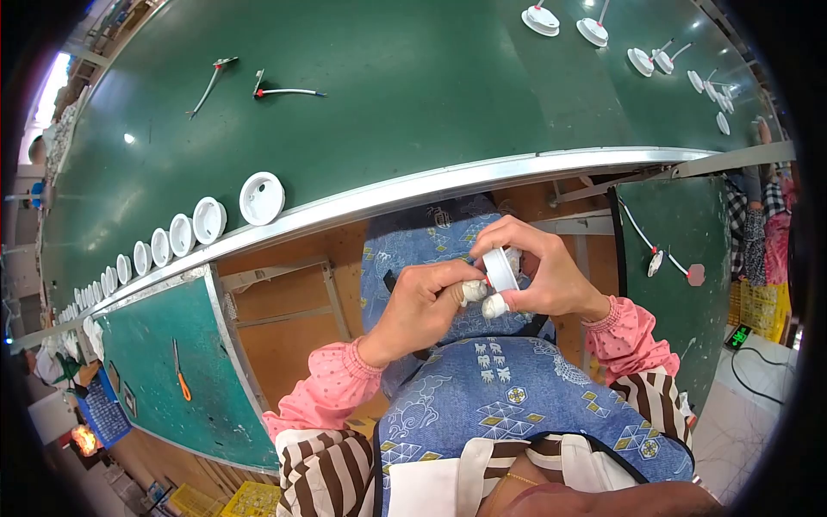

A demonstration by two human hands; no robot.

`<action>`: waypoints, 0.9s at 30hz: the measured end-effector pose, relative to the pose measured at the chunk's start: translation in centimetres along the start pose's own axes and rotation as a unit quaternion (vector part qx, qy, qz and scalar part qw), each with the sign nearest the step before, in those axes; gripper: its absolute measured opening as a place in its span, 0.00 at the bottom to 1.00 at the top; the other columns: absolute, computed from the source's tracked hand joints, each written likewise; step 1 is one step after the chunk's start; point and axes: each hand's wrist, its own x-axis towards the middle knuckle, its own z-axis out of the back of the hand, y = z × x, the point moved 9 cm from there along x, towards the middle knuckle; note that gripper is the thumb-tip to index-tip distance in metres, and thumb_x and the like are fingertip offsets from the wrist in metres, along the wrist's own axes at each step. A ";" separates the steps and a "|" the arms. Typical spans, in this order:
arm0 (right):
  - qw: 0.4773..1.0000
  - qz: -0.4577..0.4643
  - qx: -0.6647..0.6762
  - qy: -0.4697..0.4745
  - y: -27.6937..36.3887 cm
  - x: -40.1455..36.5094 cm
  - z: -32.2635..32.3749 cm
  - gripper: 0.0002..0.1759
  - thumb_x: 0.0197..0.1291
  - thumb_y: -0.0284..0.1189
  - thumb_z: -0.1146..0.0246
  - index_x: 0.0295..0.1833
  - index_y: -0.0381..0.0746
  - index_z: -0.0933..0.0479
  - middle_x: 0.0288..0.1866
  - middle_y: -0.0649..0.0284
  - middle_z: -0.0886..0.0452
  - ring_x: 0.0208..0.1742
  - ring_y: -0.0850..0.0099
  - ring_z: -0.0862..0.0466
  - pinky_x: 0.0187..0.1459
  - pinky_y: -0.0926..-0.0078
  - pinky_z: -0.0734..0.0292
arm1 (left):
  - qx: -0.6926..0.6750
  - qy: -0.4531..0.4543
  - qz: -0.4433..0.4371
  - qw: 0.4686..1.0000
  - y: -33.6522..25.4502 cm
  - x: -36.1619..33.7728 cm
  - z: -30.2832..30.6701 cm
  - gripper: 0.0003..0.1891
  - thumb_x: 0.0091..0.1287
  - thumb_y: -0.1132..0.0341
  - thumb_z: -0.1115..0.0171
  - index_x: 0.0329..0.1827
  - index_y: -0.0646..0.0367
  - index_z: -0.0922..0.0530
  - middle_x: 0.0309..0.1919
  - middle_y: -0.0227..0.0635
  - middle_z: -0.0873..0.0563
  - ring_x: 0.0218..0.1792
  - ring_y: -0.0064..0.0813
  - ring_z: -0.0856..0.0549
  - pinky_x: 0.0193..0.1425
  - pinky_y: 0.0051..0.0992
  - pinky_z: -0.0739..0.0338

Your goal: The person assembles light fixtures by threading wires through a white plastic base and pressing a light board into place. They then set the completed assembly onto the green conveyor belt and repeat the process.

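Observation:
My right hand (551, 274) holds a white round plastic housing (500, 269) in front of my apron, its fingers curled round the rim. The housing is tilted on edge, with its flat face towards my left hand (420, 307). My left thumb and forefinger are pinched together against that face, where a small bit of red shows between fingertips and housing. How far any part goes into the housing is hidden by my fingers. White coverings wrap several of my fingertips.
On the green table (388, 95), a row of white housings (262, 198) follows the left front edge. Two wired parts (289, 91) lie farther back. White discs with wires (541, 21) stand at right. Orange-handled tool (183, 383) lies on the left board; another wired part (656, 261) on the right board.

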 end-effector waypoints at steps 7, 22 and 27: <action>0.958 0.092 -0.253 -0.103 4.1 0.3 0.4 0.44 0.39 0.20 0.22 0.68 0.37 0.28 0.52 0.54 0.20 0.54 0.53 0.17 0.51 0.59 0.18 | 0.261 -0.005 -0.181 0.948 -3.8 0.9 1.4 0.19 0.64 0.75 0.35 0.60 0.60 0.17 0.42 0.37 0.11 0.33 0.35 0.17 0.49 0.33 0.26; 0.947 0.110 -0.205 -0.222 5.9 -2.6 2.2 0.15 0.49 0.11 0.33 0.44 0.33 0.20 0.34 0.57 0.21 0.30 0.64 0.15 0.32 0.71 0.19 | -0.184 -0.094 -0.070 0.976 -1.0 0.2 -0.9 0.27 0.75 0.72 0.35 0.74 0.70 0.34 0.64 0.44 0.20 0.61 0.32 0.15 0.55 0.28 0.14; 0.954 0.064 -0.151 -0.252 4.6 -1.6 2.1 0.08 0.54 0.13 0.32 0.37 0.33 0.22 0.33 0.58 0.20 0.27 0.68 0.14 0.28 0.73 0.19 | -0.053 -0.214 -0.130 0.967 -1.9 -0.2 -0.8 0.23 0.75 0.75 0.37 0.71 0.70 0.30 0.59 0.42 0.17 0.60 0.28 0.16 0.61 0.27 0.18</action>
